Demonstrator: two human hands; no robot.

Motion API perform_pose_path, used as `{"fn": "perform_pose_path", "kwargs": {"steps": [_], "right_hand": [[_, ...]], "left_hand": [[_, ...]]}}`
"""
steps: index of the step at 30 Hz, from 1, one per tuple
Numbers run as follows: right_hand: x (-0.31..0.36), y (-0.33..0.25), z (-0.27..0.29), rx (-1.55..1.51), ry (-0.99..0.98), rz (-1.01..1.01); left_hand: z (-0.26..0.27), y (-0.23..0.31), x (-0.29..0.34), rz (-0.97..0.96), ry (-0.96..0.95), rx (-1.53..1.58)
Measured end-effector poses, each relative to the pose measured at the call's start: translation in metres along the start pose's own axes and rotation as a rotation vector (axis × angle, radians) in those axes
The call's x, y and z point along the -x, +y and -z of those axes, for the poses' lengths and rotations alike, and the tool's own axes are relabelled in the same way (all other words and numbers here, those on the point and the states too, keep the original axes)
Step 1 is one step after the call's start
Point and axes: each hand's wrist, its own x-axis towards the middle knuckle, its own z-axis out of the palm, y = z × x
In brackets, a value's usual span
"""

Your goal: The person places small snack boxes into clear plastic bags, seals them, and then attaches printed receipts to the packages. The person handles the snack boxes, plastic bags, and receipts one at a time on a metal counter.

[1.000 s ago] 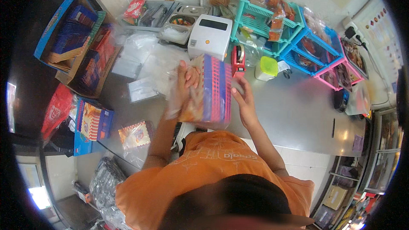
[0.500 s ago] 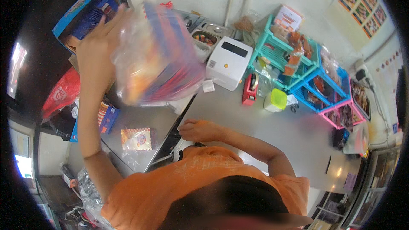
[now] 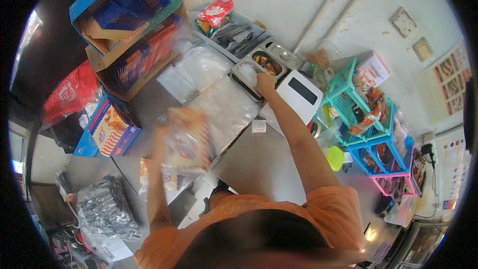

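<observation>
Although blur softens it, a clear-wrapped packet (image 3: 188, 142) with an orange-and-white checked border shows well to the left of the white machine (image 3: 301, 89) and nearer the person. The left hand (image 3: 160, 137) touches the packet's left edge; its fingers are too smeared to tell whether they clamp it or lie flat. The right hand (image 3: 265, 84) is just left of the white machine, curled at a steel container (image 3: 238, 80) with whitish contents. Its fingers bend downward, and I cannot tell whether they pinch anything. Left of the white machine, beyond the packet, clear plastic bags (image 3: 226, 104) lie flat on the steel counter. A small white paper (image 3: 258, 126) rests just in front of the white machine. A second packet (image 3: 170, 181), partly behind the left forearm, lies farther to its left and nearer the person. Far to its left stand a blue box (image 3: 81, 6) and a red bag (image 3: 72, 92); to its right are a teal basket (image 3: 347, 102), a blue basket (image 3: 372, 141) and a green-lidded tub (image 3: 335, 158)
</observation>
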Motion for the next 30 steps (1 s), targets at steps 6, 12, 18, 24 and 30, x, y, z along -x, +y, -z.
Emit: {"fn": "perform_pose_path", "kwargs": {"steps": [6, 12, 18, 24, 30], "right_hand": [[-0.015, 0.005, -0.008, 0.036, 0.025, -0.110], [0.000, 0.018, 0.013, -0.110, 0.162, -0.074], [0.048, 0.020, 0.063, -0.163, 0.305, -0.050], [0.194, 0.034, 0.082, -1.384, -0.113, 0.195], [0.318, 0.023, 0.031, -1.361, -0.405, 0.415]], "left_hand": [[-0.190, 0.080, 0.070, -0.086, -0.540, 0.913], [-0.234, 0.098, 0.101, -0.106, -0.694, 1.019], [-0.221, 0.089, 0.090, -0.549, -0.445, 0.524], [-0.186, 0.103, 0.082, -0.681, -0.321, 0.466], [-0.174, 0.115, 0.076, -0.347, -0.411, 0.408]]}}
